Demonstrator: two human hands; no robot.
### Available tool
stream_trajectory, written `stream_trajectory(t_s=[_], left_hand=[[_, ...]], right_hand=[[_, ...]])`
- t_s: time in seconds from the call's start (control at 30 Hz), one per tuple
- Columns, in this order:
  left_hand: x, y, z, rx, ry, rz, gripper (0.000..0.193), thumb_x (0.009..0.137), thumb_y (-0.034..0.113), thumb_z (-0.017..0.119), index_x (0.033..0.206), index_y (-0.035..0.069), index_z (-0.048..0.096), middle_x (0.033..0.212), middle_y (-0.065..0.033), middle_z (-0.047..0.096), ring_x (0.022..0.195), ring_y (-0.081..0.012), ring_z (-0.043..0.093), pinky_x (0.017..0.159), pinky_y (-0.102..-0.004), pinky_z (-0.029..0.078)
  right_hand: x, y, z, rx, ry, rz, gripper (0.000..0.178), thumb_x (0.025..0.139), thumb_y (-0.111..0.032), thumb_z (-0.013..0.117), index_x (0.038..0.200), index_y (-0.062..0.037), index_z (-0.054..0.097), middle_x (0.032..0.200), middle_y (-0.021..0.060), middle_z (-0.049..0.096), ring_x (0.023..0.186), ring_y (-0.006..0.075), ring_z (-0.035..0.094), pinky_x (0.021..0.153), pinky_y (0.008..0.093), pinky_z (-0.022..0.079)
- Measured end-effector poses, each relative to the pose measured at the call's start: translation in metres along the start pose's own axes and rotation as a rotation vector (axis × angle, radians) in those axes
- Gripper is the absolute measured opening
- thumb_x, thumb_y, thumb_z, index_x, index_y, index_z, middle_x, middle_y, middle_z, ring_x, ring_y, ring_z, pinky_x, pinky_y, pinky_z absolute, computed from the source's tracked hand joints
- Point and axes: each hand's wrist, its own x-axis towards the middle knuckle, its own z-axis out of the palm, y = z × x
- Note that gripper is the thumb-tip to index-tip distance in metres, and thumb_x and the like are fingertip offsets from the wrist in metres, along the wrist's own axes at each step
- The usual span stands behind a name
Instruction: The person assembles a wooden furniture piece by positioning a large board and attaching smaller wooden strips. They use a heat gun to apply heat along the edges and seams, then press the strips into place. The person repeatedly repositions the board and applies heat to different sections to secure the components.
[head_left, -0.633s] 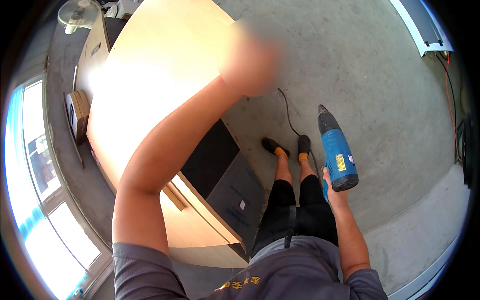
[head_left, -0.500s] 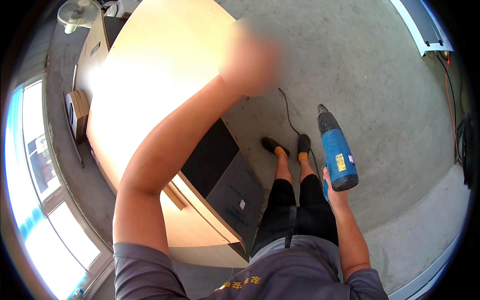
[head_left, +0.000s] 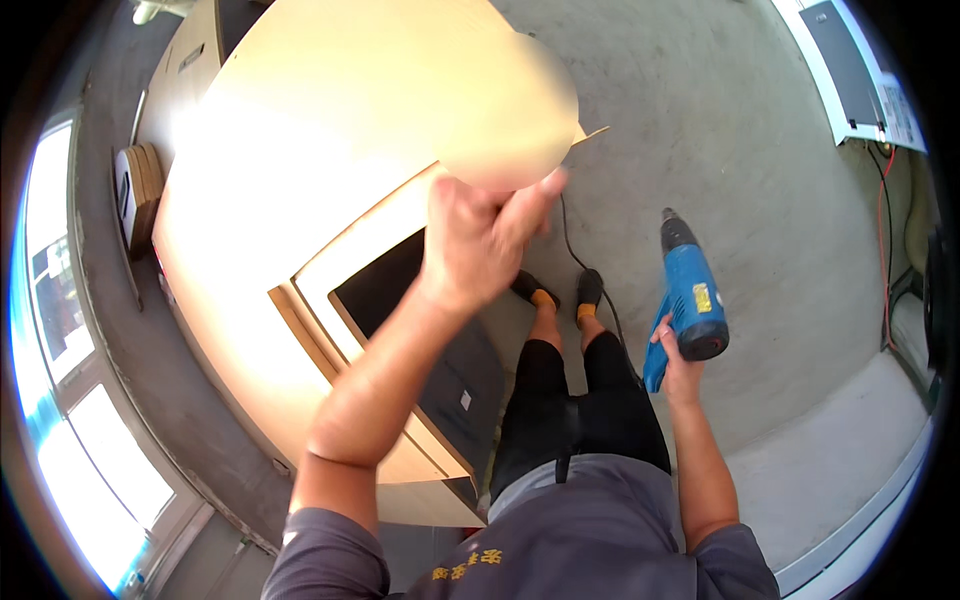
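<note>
My right hand [head_left: 680, 365] is wrapped round the handle of a blue heat gun [head_left: 690, 285] with a dark nozzle, which points away from me over the floor. My left hand [head_left: 475, 240] is at the right edge of a pale wooden board [head_left: 330, 130], fingers curled and thumb stretched to the right. A blurred patch lies just beyond that hand, so whatever its fingers may hold is hidden. Past the patch, a thin pale strip [head_left: 592, 134] sticks out to the right of the board.
Under the board are a wooden frame [head_left: 310, 325] and a dark sheet [head_left: 465, 375]. A dark cord [head_left: 612, 318] runs over the floor by my feet. A white cabinet [head_left: 850, 85] with cables stands far right. Rounded wooden pieces [head_left: 140, 195] lean at the left wall.
My left hand has come nearer to me, out of the blurred patch, and its elbow is more bent. The heat gun has shifted slightly right, still in my right hand.
</note>
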Motion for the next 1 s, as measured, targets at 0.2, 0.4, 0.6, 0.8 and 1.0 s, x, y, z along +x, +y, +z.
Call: stream_trajectory(t_s=[0.2, 0.4, 0.6, 0.8, 1.0], left_hand=[[-0.067, -0.053, 0.010, -0.254, 0.074, -0.259, 0.040, 0.102, 0.027, 0.056, 0.074, 0.001, 0.067, 0.061, -0.0014, 0.058, 0.048, -0.0077, 0.049, 0.048, -0.0238, 0.039], [0.044, -0.074, -0.096, 0.055, 0.262, -0.206, 0.025, 0.099, 0.020, 0.059, 0.084, 0.002, 0.069, 0.062, -0.0011, 0.057, 0.059, -0.0074, 0.055, 0.056, -0.0277, 0.045], [0.181, -0.113, -0.079, 0.312, 0.151, 0.259, 0.035, 0.098, 0.031, 0.056, 0.113, 0.001, 0.065, 0.115, -0.0139, 0.061, 0.112, -0.0271, 0.054, 0.098, -0.0392, 0.041], [0.255, -0.098, 0.006, 1.001, -0.419, 0.446, 0.050, 0.099, 0.041, 0.043, 0.086, 0.004, 0.075, 0.096, -0.0170, 0.071, 0.102, -0.0314, 0.064, 0.105, -0.0483, 0.039], [0.244, -0.101, 0.005, 1.028, -0.331, 0.484, 0.057, 0.100, 0.042, 0.040, 0.068, 0.005, 0.071, 0.076, -0.0162, 0.071, 0.073, -0.0340, 0.067, 0.094, -0.0444, 0.043]], right_hand=[[0.039, -0.066, 0.033, -0.060, -0.155, 0.006, 0.028, 0.097, -0.015, 0.059, 0.120, -0.0010, 0.053, 0.087, 0.0058, 0.058, 0.071, 0.0147, 0.057, 0.067, 0.0305, 0.048], [0.067, -0.083, 0.103, 0.005, -0.460, 0.465, 0.022, 0.093, -0.011, 0.062, 0.111, -0.0014, 0.055, 0.081, 0.0082, 0.062, 0.071, 0.0186, 0.065, 0.063, 0.0302, 0.053], [0.091, -0.085, 0.152, -0.062, -0.804, 0.618, 0.013, 0.087, -0.003, 0.066, 0.098, -0.0011, 0.059, 0.076, 0.0073, 0.060, 0.058, 0.0155, 0.059, 0.052, 0.0304, 0.050], [0.100, -0.091, 0.170, -0.072, -0.836, 0.676, 0.015, 0.089, -0.002, 0.065, 0.102, -0.0007, 0.058, 0.081, 0.0077, 0.060, 0.057, 0.0147, 0.058, 0.050, 0.0287, 0.049], [0.101, -0.117, 0.165, -0.126, -0.711, 0.715, 0.010, 0.088, -0.003, 0.067, 0.097, -0.0005, 0.063, 0.074, 0.0052, 0.061, 0.056, 0.0134, 0.058, 0.052, 0.0288, 0.047]])
